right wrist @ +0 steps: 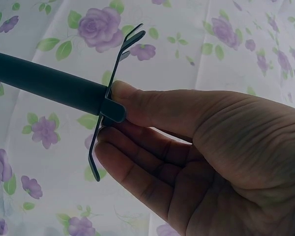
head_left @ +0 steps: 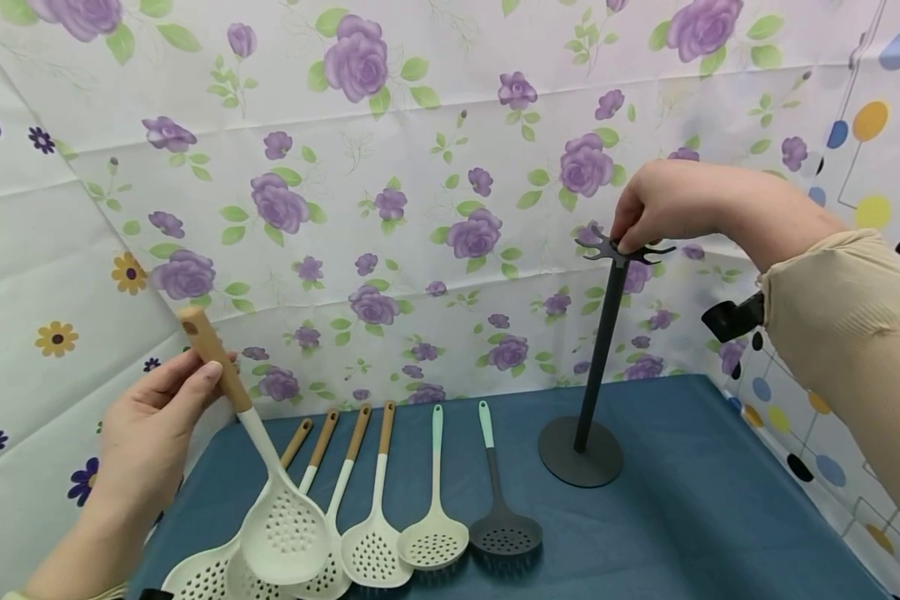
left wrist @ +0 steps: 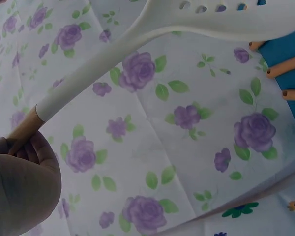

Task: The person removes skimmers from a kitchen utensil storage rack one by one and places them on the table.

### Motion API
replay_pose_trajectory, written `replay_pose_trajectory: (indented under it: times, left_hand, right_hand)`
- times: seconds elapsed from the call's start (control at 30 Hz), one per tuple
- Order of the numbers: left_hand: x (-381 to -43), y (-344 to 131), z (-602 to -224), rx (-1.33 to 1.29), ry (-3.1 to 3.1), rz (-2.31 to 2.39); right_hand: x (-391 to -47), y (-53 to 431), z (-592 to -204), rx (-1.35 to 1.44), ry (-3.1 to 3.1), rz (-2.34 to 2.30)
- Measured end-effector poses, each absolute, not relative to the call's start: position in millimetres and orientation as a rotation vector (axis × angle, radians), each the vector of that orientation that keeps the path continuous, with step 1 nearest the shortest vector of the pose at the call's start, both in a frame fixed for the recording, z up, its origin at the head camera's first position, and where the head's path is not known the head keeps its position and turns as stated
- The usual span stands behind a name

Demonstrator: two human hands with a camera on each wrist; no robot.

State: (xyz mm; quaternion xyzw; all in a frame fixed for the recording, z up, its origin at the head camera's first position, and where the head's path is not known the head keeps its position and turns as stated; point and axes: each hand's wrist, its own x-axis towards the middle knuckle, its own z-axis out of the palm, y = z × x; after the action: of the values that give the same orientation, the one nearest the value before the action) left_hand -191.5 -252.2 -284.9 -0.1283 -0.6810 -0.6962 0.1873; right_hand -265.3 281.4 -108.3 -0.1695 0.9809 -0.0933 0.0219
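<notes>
My left hand grips the wooden handle of a white skimmer, raised at the left with its perforated bowl hanging downward. In the left wrist view, the fingers wrap the wooden end of this skimmer. At the right, a black utensil stand has a round base on the table and a ring of curved hooks on top. My right hand pinches the top centre of that stand. Thumb and fingertips meet at the hook ring in the right wrist view.
Several white skimmers with wooden handles lie side by side on the blue table, partly behind the raised one. Beside them are a cream skimmer and a dark grey skimmer, both with mint handle ends. Flowered sheets hang behind.
</notes>
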Motion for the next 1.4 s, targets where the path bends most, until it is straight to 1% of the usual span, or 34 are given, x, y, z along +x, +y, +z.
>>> replay_pose_trajectory:
  times: [0.33,0.53,0.93,1.13,1.4]
  left_hand:
    - [-193,-286,-293,-0.411,-1.732,-2.041]
    - [-195,-306,-295,-0.350,-1.715,-1.993]
    - [-200,-343,-297,0.008,-1.897,-1.762]
    - [-201,-359,-303,0.057,-1.950,-1.705]
    - [-204,-376,-311,0.032,-1.899,-1.758]
  right_hand:
    - [-266,279,-109,-0.527,3.037,-0.287]
    - [-266,280,-110,-0.530,3.038,-0.291]
    - [-266,281,-110,-0.531,3.049,-0.280]
    - [-266,283,-110,-0.542,3.044,-0.289]
    - [-265,285,-111,-0.526,3.040,-0.337]
